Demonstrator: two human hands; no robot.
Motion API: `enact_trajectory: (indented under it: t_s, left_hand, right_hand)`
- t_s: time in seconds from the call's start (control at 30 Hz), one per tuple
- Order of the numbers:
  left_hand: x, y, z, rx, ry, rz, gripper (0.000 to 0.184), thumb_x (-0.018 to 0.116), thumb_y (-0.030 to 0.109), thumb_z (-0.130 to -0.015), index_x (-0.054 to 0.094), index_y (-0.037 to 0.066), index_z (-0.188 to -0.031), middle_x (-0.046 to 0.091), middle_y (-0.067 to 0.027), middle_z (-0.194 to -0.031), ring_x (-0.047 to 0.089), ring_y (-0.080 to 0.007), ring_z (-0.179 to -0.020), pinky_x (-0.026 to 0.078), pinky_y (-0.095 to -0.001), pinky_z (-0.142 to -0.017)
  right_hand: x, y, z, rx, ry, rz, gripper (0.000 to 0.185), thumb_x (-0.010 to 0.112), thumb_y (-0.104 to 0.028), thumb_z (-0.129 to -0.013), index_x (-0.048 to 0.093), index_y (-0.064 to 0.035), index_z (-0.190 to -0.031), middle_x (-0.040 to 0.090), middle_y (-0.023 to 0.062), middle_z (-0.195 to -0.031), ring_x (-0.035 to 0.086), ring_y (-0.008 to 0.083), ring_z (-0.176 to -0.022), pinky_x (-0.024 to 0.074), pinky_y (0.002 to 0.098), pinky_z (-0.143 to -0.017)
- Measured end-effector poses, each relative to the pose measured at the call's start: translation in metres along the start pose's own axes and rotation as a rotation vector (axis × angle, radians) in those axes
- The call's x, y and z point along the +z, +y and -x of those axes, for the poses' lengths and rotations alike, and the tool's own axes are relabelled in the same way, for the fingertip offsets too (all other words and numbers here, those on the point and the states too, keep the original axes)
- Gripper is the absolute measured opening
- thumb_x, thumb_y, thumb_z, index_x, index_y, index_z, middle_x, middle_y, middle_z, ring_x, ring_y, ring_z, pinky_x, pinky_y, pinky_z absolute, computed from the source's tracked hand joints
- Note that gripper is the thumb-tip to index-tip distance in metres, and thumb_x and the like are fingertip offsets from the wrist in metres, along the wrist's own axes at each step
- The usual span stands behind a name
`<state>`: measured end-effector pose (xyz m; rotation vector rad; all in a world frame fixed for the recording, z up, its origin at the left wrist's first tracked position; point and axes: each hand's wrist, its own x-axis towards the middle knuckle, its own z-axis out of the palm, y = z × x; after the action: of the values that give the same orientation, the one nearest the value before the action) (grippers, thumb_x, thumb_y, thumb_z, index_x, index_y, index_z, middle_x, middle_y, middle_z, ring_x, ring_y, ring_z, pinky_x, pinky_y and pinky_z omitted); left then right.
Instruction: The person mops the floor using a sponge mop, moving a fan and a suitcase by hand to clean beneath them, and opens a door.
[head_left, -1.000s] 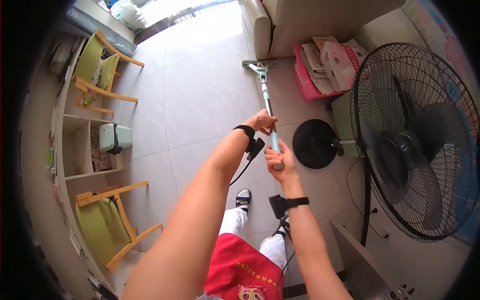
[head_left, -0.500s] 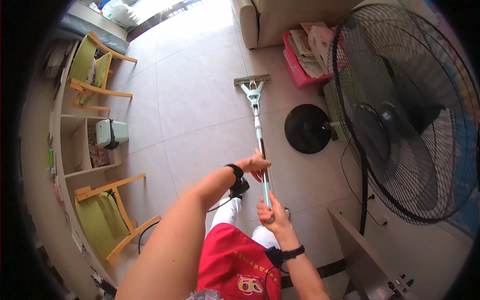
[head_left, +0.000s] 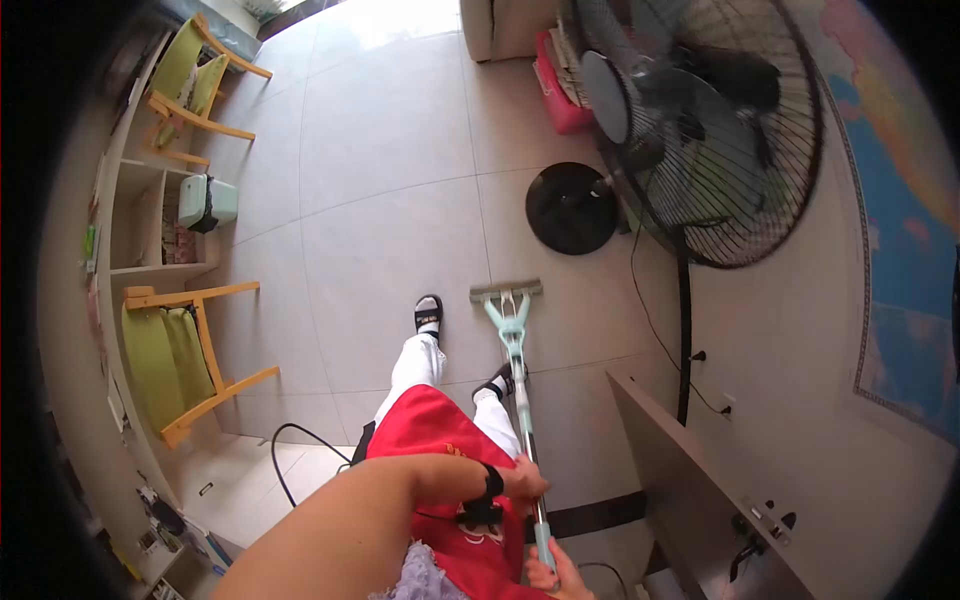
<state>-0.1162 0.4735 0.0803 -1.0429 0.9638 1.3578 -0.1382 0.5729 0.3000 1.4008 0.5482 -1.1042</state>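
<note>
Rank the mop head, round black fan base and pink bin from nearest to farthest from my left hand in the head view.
1. Mop head: ahead of your left hand.
2. Round black fan base: beyond it, slightly right.
3. Pink bin: farthest, near the top.

Floor (head_left: 380, 180) glares white far off (edges bowed).
</note>
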Motion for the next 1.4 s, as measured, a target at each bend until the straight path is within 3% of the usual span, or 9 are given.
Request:
enact_trajectory:
  t_s: [0.13,0.17,0.3,0.43,0.53,0.7,0.77,1.0,1.4]
  left_hand:
    - [0.023,-0.003,0.078,-0.075,-0.181,0.114,0.071,0.06,0.022,-0.075,0.012,-0.006,-0.119,0.05,-0.022,-0.094,0.06,-0.0364,-0.077,0.054,-0.0483,-0.054]
    - [0.025,-0.002,0.081,-0.04,-0.117,0.152,0.065,0.063,0.022,-0.072,0.022,-0.004,-0.117,0.054,-0.0193,-0.089,0.061,-0.0332,-0.073,0.053,-0.0432,-0.053]
    - [-0.006,0.007,0.105,0.223,0.055,0.132,0.065,0.063,0.017,-0.07,0.021,-0.005,-0.114,0.055,-0.0184,-0.08,0.061,-0.0274,-0.061,0.05,-0.0331,-0.045]
    - [-0.069,0.035,0.084,0.455,0.211,0.353,0.054,0.061,0.017,-0.069,0.028,-0.004,-0.108,0.055,-0.0182,-0.076,0.058,-0.0259,-0.056,0.05,-0.0351,-0.048]
    - [-0.148,0.075,0.014,0.637,0.451,0.355,0.045,0.054,0.034,-0.081,0.037,0.001,-0.105,0.049,-0.0078,-0.07,0.053,-0.0194,-0.053,0.044,-0.0332,-0.04]
    - [-0.3,0.177,0.038,0.777,0.376,0.356,0.034,0.048,0.033,-0.087,0.045,0.0,-0.092,0.053,-0.0097,-0.064,0.056,-0.0213,-0.048,0.049,-0.0366,-0.041]
    - [-0.351,0.201,0.028,0.798,0.349,0.27,0.036,0.047,0.032,-0.087,0.05,-0.004,-0.084,0.055,-0.0115,-0.063,0.059,-0.0232,-0.051,0.051,-0.0374,-0.043]
    - [-0.392,0.225,0.023,0.465,0.318,-0.347,0.039,0.042,0.022,-0.087,0.056,-0.011,-0.072,0.061,-0.0224,-0.065,0.064,-0.031,-0.058,0.055,-0.0367,-0.05]
    - [-0.321,0.152,0.029,0.363,0.107,-0.246,0.039,0.04,0.021,-0.084,0.057,-0.01,-0.068,0.061,-0.0207,-0.063,0.062,-0.0295,-0.052,0.055,-0.0351,-0.047]
  right_hand:
    - [0.048,0.036,0.074,-0.132,0.32,0.222,0.017,0.047,-0.025,-0.09,0.048,-0.0098,-0.081,0.039,-0.0035,-0.053,0.029,0.0045,-0.035,0.0208,0.0163,-0.029]
    - [0.047,0.032,0.078,-0.12,0.316,0.326,0.019,0.045,-0.024,-0.09,0.047,-0.0103,-0.078,0.038,-0.0036,-0.053,0.03,0.0046,-0.035,0.0211,0.0159,-0.029]
    - [0.022,0.02,0.059,-0.078,0.019,0.371,0.02,0.041,-0.021,-0.091,0.044,-0.0104,-0.075,0.037,-0.0037,-0.054,0.03,0.0042,-0.035,0.0213,0.016,-0.029]
    - [0.055,-0.024,0.011,-0.038,-0.25,0.378,0.016,0.047,-0.02,-0.089,0.042,-0.0083,-0.079,0.03,-0.0047,-0.053,0.028,0.0028,-0.038,0.0222,0.0173,-0.031]
    - [0.1,-0.07,-0.049,-0.147,-0.438,0.398,0.014,0.044,-0.015,-0.089,0.042,-0.0101,-0.075,0.034,-0.0047,-0.053,0.03,0.0035,-0.038,0.023,0.0185,-0.033]
    - [0.206,-0.154,-0.168,-0.127,-0.847,0.32,0.019,0.044,-0.019,-0.09,0.044,-0.0093,-0.074,0.034,-0.0048,-0.053,0.03,0.004,-0.037,0.0253,0.0181,-0.033]
    - [0.26,-0.169,-0.183,-0.081,-0.718,0.144,0.023,0.045,-0.027,-0.091,0.044,-0.0078,-0.078,0.033,-0.0037,-0.054,0.032,0.0041,-0.038,0.0274,0.0168,-0.033]
    - [0.274,-0.16,-0.222,-0.046,-0.703,0.013,0.037,0.046,-0.042,-0.089,0.046,-0.0049,-0.084,0.033,-0.0014,-0.056,0.032,0.0049,-0.04,0.0294,0.0174,-0.034]
    - [0.198,-0.098,-0.175,0.007,-0.57,0.029,0.037,0.044,-0.044,-0.089,0.047,-0.0076,-0.084,0.031,-0.0028,-0.055,0.03,0.0045,-0.039,0.0281,0.0171,-0.035]
